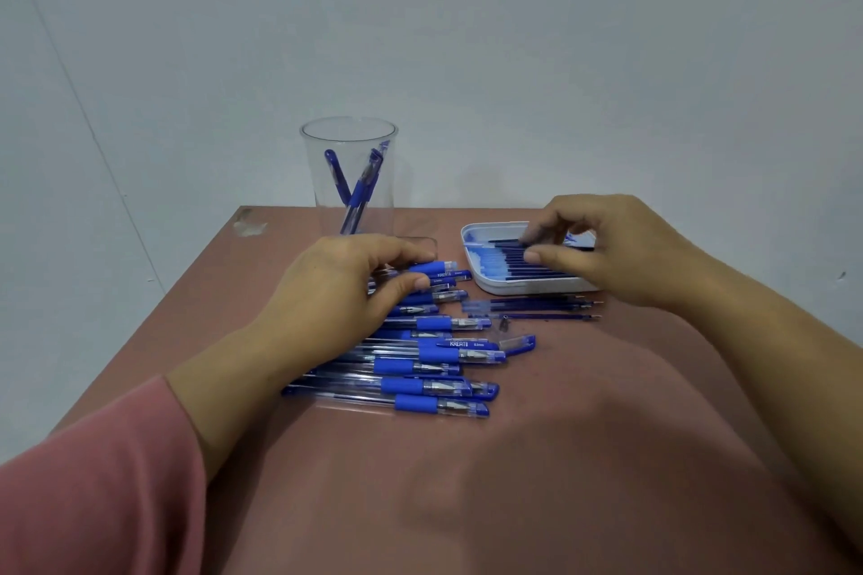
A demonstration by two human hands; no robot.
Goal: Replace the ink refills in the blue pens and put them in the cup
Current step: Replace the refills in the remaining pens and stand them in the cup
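Observation:
Several blue pens (420, 369) lie in a row on the brown table, tips to the right. My left hand (345, 289) rests over the far end of the row, thumb and fingers curled round the topmost pen (436, 268). My right hand (611, 247) reaches into the white tray (476, 234), fingertips and thumb pinching one of the dark blue refills (523, 264) lined up inside. A clear plastic cup (349, 175) stands at the back of the table with two blue pens inside.
Three loose refills (537, 306) lie on the table just in front of the tray. A loose blue pen cap (520, 343) and a small dark tip piece (503, 323) sit beside the pen row. The table (513, 481) backs against a pale wall.

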